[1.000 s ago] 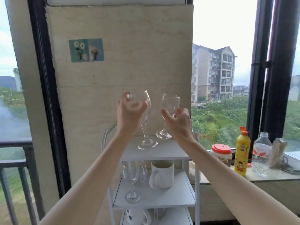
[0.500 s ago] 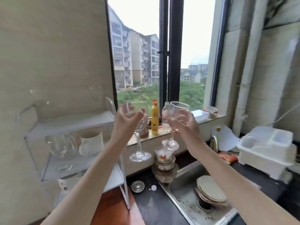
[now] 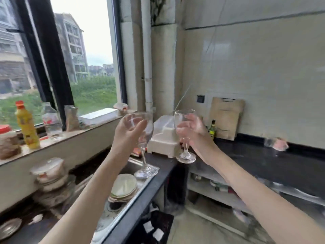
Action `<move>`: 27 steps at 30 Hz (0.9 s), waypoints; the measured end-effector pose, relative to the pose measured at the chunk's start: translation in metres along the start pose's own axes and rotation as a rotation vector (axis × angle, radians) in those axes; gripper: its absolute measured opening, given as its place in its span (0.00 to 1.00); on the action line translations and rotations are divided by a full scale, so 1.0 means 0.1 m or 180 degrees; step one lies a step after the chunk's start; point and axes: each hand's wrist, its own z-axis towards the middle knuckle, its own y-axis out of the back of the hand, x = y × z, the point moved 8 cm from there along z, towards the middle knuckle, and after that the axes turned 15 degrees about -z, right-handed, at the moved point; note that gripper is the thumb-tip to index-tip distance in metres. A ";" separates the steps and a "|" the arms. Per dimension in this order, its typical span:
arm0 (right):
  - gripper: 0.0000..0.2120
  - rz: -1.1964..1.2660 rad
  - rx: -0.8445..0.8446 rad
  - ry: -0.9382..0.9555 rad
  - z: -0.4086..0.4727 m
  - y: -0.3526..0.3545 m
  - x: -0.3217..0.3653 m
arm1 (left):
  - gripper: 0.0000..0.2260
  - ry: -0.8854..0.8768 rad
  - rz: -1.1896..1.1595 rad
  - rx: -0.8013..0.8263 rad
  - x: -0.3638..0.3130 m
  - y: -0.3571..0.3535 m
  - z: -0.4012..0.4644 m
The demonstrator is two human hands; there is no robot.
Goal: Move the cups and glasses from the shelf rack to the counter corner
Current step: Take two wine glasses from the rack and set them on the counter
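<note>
My left hand grips the bowl of a tall clear wine glass, whose foot hangs above the sink's right rim. My right hand holds a shorter clear wine glass by its bowl, with its foot in the air over the black counter. Both glasses are upright and raised in front of the counter corner. The shelf rack is out of view.
A white dish rack stands in the counter corner behind the glasses. A wooden cutting board and a small dark bottle stand against the wall. Plates lie in the sink. Stacked containers and a yellow bottle are at the left.
The view has swung right from the shelf rack to the counter corner. Both hands carried their wine glasses along, past the sink toward the black counter.
</note>
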 end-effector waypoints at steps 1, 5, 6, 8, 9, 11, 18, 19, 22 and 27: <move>0.32 -0.0102 -0.0046 -0.0062 0.01 0.32 -0.12 | 0.18 0.0012 -0.0089 0.0054 0.14 -0.29 0.01; 0.31 -0.0498 -0.0324 -0.0287 -0.02 1.49 -0.58 | 0.13 0.0231 -0.0249 0.0449 0.75 -1.46 -0.01; 0.28 -0.0616 -0.0410 -0.0320 -0.03 1.75 -0.68 | 0.12 0.0277 -0.0267 0.0550 0.88 -1.73 0.00; 0.24 -0.0722 -0.0584 -0.0401 -0.05 2.24 -0.89 | 0.15 0.0346 -0.0308 0.0718 1.12 -2.22 0.04; 0.22 -0.0688 -0.0671 -0.0452 -0.06 2.47 -0.99 | 0.19 0.0383 -0.0303 0.0784 1.23 -2.46 0.08; 0.21 -0.0571 -0.0831 -0.0542 -0.08 2.92 -1.19 | 0.20 0.0468 -0.0336 0.0880 1.43 -2.93 0.15; 0.16 -0.0718 -0.1407 -0.0708 0.01 4.46 -1.72 | 0.25 0.0652 -0.0527 0.1301 2.20 -4.61 0.51; 0.15 -0.0779 -0.1491 -0.0722 0.06 4.70 -1.80 | 0.25 0.0677 -0.0552 0.1380 2.33 -4.87 0.57; 0.21 -0.0855 -0.1708 -0.0809 0.28 5.40 -2.03 | 0.22 0.0691 -0.0605 0.1559 2.68 -5.61 0.78; 0.21 -0.0977 -0.1885 -0.0848 0.58 6.37 -2.34 | 0.17 0.0696 -0.0660 0.1827 3.07 -6.72 1.16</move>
